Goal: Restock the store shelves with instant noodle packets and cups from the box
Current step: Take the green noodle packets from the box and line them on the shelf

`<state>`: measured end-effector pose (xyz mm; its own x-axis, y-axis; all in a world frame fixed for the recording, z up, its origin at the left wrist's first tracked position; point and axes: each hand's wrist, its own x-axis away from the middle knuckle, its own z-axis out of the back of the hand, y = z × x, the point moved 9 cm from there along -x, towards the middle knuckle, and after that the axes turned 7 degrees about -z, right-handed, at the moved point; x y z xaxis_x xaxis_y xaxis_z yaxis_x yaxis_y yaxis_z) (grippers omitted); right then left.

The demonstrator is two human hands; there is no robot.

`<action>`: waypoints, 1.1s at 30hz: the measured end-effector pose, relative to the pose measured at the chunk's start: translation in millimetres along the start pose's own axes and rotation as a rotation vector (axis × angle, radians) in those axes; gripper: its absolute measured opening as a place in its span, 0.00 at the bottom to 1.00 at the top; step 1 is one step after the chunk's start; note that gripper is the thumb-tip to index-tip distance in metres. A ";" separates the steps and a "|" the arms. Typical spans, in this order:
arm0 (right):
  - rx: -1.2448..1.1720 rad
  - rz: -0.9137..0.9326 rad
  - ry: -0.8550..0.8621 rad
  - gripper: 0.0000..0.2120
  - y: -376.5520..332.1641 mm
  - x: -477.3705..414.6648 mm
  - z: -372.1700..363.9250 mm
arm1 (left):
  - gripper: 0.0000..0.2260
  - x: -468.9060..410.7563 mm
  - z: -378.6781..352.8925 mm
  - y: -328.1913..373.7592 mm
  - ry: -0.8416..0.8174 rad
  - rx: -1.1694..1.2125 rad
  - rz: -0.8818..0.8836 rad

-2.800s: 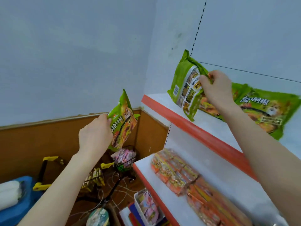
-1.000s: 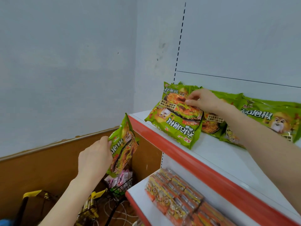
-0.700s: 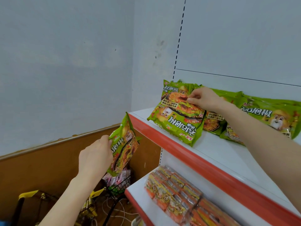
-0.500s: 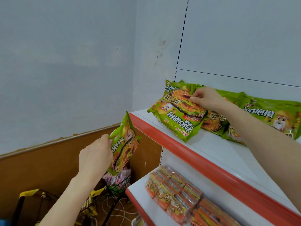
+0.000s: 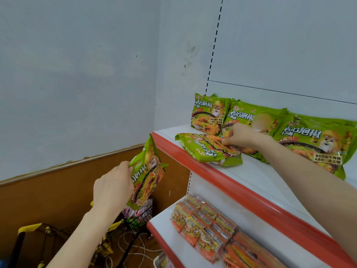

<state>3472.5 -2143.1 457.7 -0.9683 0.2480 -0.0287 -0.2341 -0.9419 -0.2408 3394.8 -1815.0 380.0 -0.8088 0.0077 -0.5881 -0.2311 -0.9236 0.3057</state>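
Up on the top shelf [image 5: 257, 176], a green noodle packet [image 5: 204, 149] lies flat near the red front edge, and the right hand [image 5: 239, 135] pinches its far side with curled fingers. At the back of the shelf a row of matching packets [image 5: 209, 115] leans against the wall panel. Off the shelf's left end, just below its edge, the left hand [image 5: 113, 188] grips a second green packet [image 5: 148, 176] upright. Orange packets [image 5: 208, 225] lie on the tier beneath the shelf.
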 end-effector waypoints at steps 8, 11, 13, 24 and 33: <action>-0.130 0.337 -0.260 0.24 -70.2 -11.2 -28.5 | 0.08 4.6 -0.7 -4.5 0.008 -0.018 0.034; -0.016 0.368 -0.303 0.23 -78.0 -22.0 -40.1 | 0.08 4.0 -0.8 -4.9 0.018 -0.036 0.041; -0.047 0.382 -0.290 0.20 -81.7 -26.0 -34.5 | 0.06 2.5 0.3 -3.4 0.035 -0.042 0.019; -0.766 0.196 0.193 0.13 -42.7 -53.3 59.5 | 0.05 -6.3 -8.6 -3.2 0.032 -0.050 0.053; -1.030 -0.141 0.419 0.11 -7.2 -76.6 32.5 | 0.08 -11.6 -17.9 -3.4 0.006 -0.037 0.091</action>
<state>3545.5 -2162.7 493.2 -0.7875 0.5773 -0.2157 0.0321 -0.3112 -0.9498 3414.7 -1818.8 372.4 -0.8224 -0.0794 -0.5633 -0.1361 -0.9340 0.3303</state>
